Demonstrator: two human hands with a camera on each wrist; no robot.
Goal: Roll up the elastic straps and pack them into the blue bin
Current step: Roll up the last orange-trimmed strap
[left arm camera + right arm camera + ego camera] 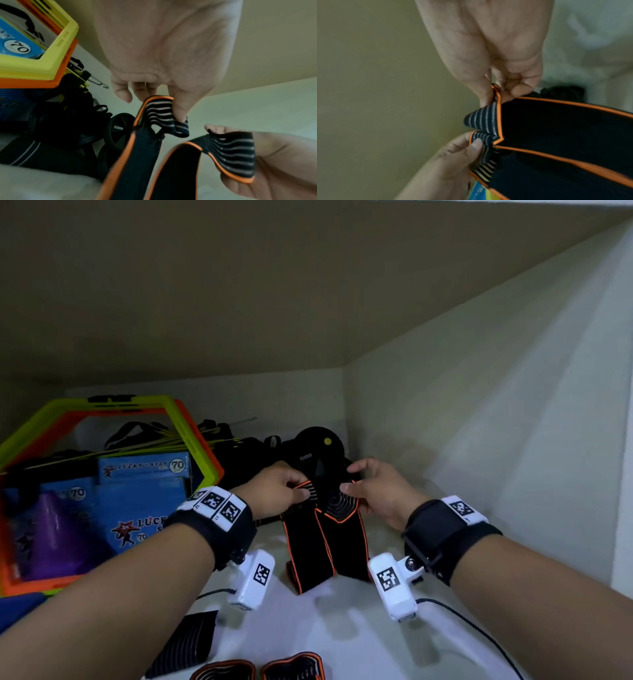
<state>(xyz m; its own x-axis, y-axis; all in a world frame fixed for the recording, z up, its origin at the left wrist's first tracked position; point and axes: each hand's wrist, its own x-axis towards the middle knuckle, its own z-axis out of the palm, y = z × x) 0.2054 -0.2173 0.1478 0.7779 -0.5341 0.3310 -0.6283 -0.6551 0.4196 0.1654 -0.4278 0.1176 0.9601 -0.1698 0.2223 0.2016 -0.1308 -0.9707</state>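
— Hands first: what are they doing?

— Both are lifted over the white shelf [342, 628]. The left hand [274, 491] pinches one striped end of the black, orange-edged elastic strap [325, 542] between thumb and fingers. The right hand [380, 491] pinches the other striped end the same way.

— And the strap itself?

— It hangs between the hands, folded double. Its two black lengths drop side by side, and the fold touches the shelf near the wrists. The left wrist view shows the two striped ends close together but apart.

— Any other straps?

— Two more orange-trimmed straps [260, 667] lie curled at the near edge. A flat black banded wrap [185, 642] lies just left of them.

— Where is the blue bin?

— A blue corner [20, 607] shows at the near left, under the left forearm. I cannot tell whether that is the bin.

— What else is on the shelf?

— On the left stand stacked hexagonal frames [113, 405], yellow-green over orange. Blue boxes [144, 470] marked "Lucky Star 70" and something purple [58, 535] sit inside them. Far behind the hands lies a heap of black gear [315, 446], one round piece bearing a yellow dot.
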